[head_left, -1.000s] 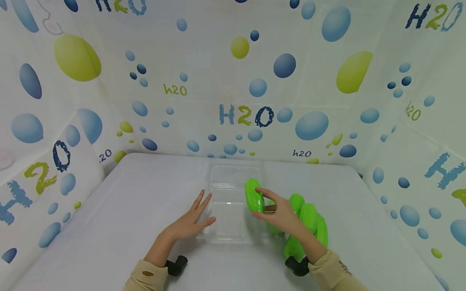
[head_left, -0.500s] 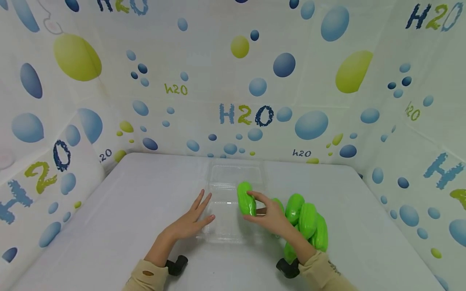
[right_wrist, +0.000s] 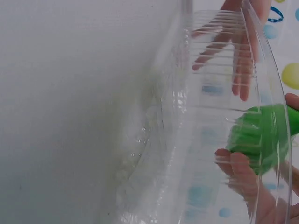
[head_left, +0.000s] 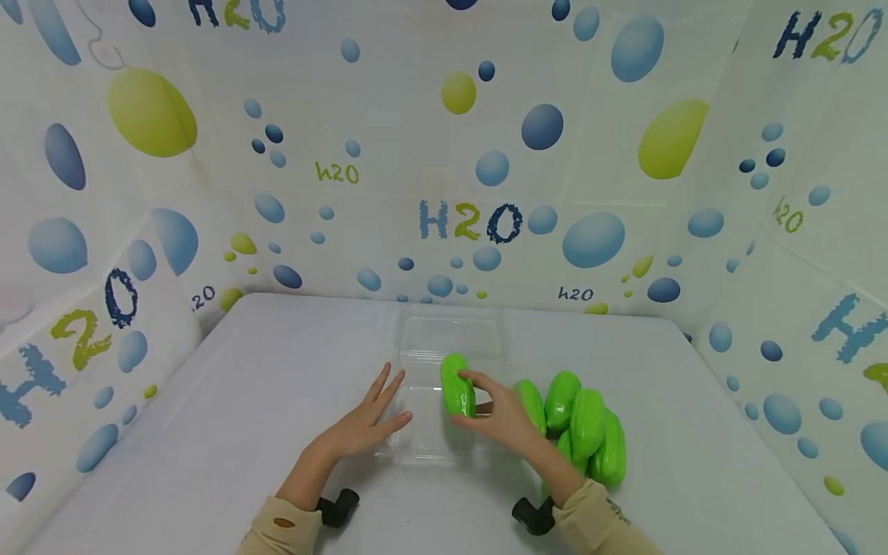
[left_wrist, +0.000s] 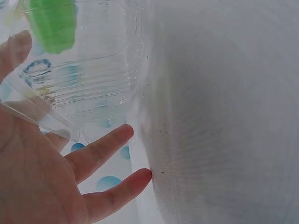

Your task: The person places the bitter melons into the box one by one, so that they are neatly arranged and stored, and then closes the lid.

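Observation:
A clear plastic clamshell container [head_left: 425, 432] lies with its lid [head_left: 447, 333] folded back toward the far wall. My right hand [head_left: 508, 418] pinches a glossy, bright green oblong object [head_left: 456, 385] between thumb and fingers, over the middle of the container. Through the clear wall in the right wrist view, the green oblong object [right_wrist: 261, 135] stands tilted with fingertips against it. My left hand [head_left: 355, 428] has its fingers spread at the container's left side. In the left wrist view the container's wall [left_wrist: 88, 84] overlaps some fingers of that hand.
Several more green oblong objects [head_left: 588, 422] are heaped on the white table [head_left: 229, 432] to the right of the container, partly behind my right forearm. A wall covering with printed bubbles [head_left: 492, 168] surrounds the table at the back and sides.
My right hand has moved left and slightly nearer with the green oblong object, from the container's right side to over its middle. The left hand stays put.

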`<control>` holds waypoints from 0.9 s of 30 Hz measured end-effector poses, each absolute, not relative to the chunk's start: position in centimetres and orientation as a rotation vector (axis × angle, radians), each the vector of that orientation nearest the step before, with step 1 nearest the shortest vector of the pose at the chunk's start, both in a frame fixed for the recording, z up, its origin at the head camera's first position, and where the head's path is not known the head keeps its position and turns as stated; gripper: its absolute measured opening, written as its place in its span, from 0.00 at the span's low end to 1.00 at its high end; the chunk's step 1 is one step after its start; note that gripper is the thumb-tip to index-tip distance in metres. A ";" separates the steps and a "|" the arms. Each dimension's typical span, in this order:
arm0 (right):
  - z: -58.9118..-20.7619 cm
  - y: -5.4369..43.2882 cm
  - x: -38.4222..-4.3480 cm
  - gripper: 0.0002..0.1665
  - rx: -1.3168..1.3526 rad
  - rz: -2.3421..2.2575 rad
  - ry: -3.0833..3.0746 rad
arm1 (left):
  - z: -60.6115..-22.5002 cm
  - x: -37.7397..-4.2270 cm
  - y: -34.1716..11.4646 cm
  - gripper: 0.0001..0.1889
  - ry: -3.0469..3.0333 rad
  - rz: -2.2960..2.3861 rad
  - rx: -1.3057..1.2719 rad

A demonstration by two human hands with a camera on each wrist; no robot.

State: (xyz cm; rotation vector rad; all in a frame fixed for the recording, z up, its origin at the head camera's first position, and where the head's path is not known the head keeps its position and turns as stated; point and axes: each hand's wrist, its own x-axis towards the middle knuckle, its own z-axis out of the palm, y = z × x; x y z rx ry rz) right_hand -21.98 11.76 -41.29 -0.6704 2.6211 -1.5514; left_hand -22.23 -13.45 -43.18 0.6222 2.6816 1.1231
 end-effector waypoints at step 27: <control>-42.1 9.3 -21.9 0.39 -0.706 -1.378 2.658 | -43.2 -22.1 -13.3 0.39 2.695 1.108 0.617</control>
